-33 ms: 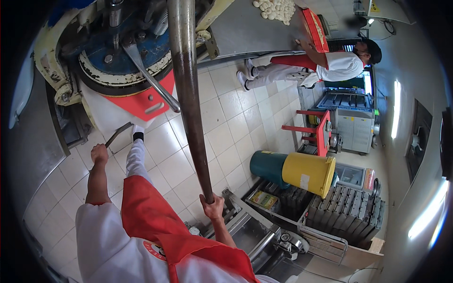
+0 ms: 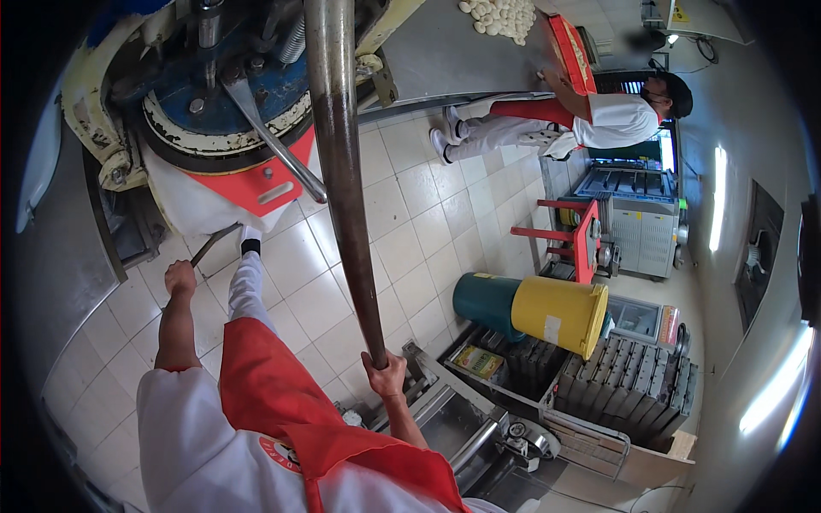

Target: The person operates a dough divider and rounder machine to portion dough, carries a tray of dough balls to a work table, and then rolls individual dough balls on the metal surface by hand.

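Note:
My left hand (image 2: 180,278) is closed around the near end of a thin dark metal lever (image 2: 214,243). This lever slopes up to the underside of a press-like machine. My right hand (image 2: 386,374) is wrapped round the lower end of a long, thick steel bar (image 2: 342,154), worn brown along its length. The bar runs up past the machine and out at the top edge. On the machine is a round blue head (image 2: 184,120) with a chipped white rim. Beneath it a red slotted plate (image 2: 252,190) sticks out over a white body. A shorter steel handle (image 2: 274,141) slants across the head.
Beyond the bar, a steel table (image 2: 453,60) holds several pale dough pieces (image 2: 498,19). A co-worker (image 2: 616,120) stands there, with a hand at a red tray (image 2: 571,53). A red stool (image 2: 581,239), yellow bin (image 2: 560,312), green bin (image 2: 483,303) and stacked grey trays (image 2: 624,385) stand right.
The red slotted plate under the blue head has shifted slightly to the left and away from me. Both hands, the lever and the bar look the same.

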A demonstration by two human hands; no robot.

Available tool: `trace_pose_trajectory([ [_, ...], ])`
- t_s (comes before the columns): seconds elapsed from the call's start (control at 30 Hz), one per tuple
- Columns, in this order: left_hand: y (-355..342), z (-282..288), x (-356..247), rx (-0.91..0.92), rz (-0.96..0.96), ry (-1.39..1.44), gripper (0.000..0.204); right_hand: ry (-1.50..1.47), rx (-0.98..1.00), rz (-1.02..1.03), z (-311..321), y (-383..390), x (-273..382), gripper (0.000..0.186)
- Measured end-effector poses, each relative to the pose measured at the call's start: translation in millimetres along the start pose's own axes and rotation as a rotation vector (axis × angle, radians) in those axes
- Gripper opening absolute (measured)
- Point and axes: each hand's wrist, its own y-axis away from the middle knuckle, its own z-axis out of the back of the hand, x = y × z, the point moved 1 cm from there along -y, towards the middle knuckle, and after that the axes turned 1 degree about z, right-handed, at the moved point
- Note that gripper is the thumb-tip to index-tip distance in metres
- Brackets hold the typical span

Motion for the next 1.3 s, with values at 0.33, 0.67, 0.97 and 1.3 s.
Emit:
trace_pose_trajectory([
  [0.33, 0, -3, 2, -0.006, -0.012, 0.022, 0.018, 0.018, 0.005, 0.002, 0, -1, -1, 0.034],
  [0.67, -3, -4, 0, 0.022, 0.002, -0.005, 0.019, 0.031, 0.023, -0.058, 17, 5, 3, 0.033],
  [0.97, -2, 0, -3, 0.045, 0.021, 0.016, 0.019, 0.021, 0.028, -0.081, 27, 10, 9, 0.036],
  [1.3, -7, -12, -9, 0.099, -0.204, 0.105, 0.016, -0.407, 0.758, -0.377, 102, 27, 24, 0.025],
])
